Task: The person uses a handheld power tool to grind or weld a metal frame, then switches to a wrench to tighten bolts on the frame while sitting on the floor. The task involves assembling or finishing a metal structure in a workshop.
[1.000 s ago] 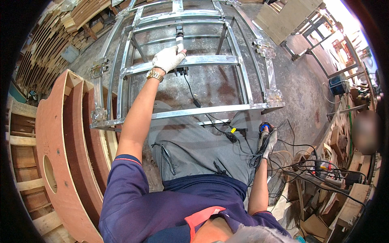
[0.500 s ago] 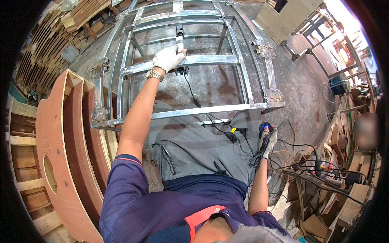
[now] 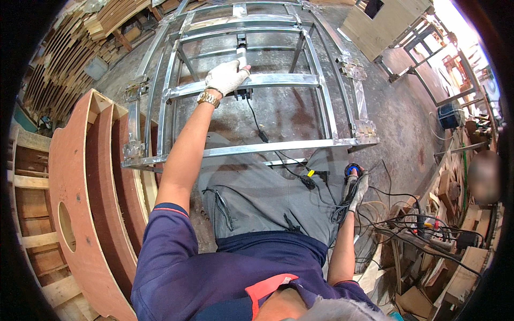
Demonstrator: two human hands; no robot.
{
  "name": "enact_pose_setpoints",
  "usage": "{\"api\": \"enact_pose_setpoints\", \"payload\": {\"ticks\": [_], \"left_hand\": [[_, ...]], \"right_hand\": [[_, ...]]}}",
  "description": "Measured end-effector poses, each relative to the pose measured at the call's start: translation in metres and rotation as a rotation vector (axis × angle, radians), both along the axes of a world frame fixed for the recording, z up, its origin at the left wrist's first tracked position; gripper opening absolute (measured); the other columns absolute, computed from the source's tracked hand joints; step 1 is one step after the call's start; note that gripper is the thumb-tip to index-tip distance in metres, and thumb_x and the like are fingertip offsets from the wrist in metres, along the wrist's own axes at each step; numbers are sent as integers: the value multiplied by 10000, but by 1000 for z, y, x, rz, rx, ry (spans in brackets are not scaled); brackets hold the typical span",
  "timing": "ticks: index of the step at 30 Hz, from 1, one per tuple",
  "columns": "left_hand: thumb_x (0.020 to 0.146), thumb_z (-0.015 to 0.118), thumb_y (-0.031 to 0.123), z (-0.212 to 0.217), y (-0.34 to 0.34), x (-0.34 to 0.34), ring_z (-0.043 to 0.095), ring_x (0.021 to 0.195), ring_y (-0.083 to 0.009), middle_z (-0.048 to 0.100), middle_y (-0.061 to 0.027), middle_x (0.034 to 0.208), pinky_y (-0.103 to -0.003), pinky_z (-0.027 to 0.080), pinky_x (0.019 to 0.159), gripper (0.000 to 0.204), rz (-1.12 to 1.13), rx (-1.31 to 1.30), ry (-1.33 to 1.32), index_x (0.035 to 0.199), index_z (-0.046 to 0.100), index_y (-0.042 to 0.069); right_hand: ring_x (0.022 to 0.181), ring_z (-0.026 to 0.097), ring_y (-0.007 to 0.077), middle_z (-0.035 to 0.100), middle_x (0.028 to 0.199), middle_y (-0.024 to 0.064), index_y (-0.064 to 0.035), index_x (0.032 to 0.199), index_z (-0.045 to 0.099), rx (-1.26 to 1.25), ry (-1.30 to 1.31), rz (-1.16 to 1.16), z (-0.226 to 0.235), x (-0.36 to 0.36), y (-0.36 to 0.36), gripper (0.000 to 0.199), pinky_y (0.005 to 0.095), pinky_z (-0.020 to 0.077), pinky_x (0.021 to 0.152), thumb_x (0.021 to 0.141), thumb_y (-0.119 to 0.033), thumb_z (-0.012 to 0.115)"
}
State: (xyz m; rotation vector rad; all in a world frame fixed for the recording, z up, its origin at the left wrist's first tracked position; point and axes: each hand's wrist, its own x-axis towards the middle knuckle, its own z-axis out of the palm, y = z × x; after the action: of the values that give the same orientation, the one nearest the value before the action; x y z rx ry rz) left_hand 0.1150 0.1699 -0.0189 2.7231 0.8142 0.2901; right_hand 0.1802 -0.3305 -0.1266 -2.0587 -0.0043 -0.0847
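Observation:
My left hand [image 3: 227, 76], in a white work glove, is closed around a silver tube-shaped linear actuator [image 3: 242, 56] at the middle crossbar of a welded metal frame [image 3: 267, 145]. Below that crossbar shows the actuator's black lower part [image 3: 243, 94], with a black cable [image 3: 256, 120] running from it toward me. Down by my right knee, my gloved right hand [image 3: 358, 188] grips a dark device with a round blue end [image 3: 352, 170]. The thumb lies on the blue end, and the palm hides most of the device. A bundle of black cables [image 3: 338, 214] hangs beside that hand.
Curved plywood panels [image 3: 75, 198] stand close on my left. Stacked timber [image 3: 64, 69] fills the far left. To my right are a cluttered power strip [image 3: 441, 243], tangled cords and wood offcuts [image 3: 463, 278]. Metal hinges [image 3: 365, 128] sit on the frame's right side.
The view has shifted slightly, moving the scene a little to the right. Both hands keep their holds, and the frame and actuator look the same.

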Motion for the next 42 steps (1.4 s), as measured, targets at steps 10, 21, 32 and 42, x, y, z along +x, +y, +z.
{"api": "enact_pose_setpoints", "payload": {"ticks": [10, 21, 32, 42], "left_hand": [[953, 451, 617, 2, -1, -1, 701, 923, -386, 725, -210, 957, -489, 530, 813, 603, 5, -7, 22, 1047, 701, 77], [947, 459, 618, -1, 1, 1, 702, 911, -388, 728, -198, 948, -491, 531, 803, 591, 7, -17, 22, 1022, 699, 84], [953, 455, 606, 0, -1, 2, 703, 903, -387, 730, -200, 938, -491, 539, 794, 579, 6, 6, 8, 1013, 707, 88], [948, 441, 607, -12, 4, 6, 695, 938, -403, 722, -217, 984, -499, 537, 815, 605, -11, 8, -41, 1026, 714, 73]], "right_hand": [[884, 635, 235, 693, 997, 144, 4, 1144, 624, -113, -80, -4, -6, 2, -2, 256, 351, 503, 828, 956, -169, 641], [870, 629, 250, 688, 1001, 156, 23, 1146, 616, -67, -80, 0, -3, 2, 0, 272, 354, 502, 824, 956, -170, 635], [900, 670, 304, 705, 1002, 190, 18, 1149, 632, -183, -148, -16, -10, 6, -6, 329, 382, 511, 835, 924, -215, 689], [805, 650, 183, 700, 934, 99, -35, 1110, 659, -146, -195, -83, 32, -51, 15, 297, 329, 536, 757, 890, -202, 769]]}}
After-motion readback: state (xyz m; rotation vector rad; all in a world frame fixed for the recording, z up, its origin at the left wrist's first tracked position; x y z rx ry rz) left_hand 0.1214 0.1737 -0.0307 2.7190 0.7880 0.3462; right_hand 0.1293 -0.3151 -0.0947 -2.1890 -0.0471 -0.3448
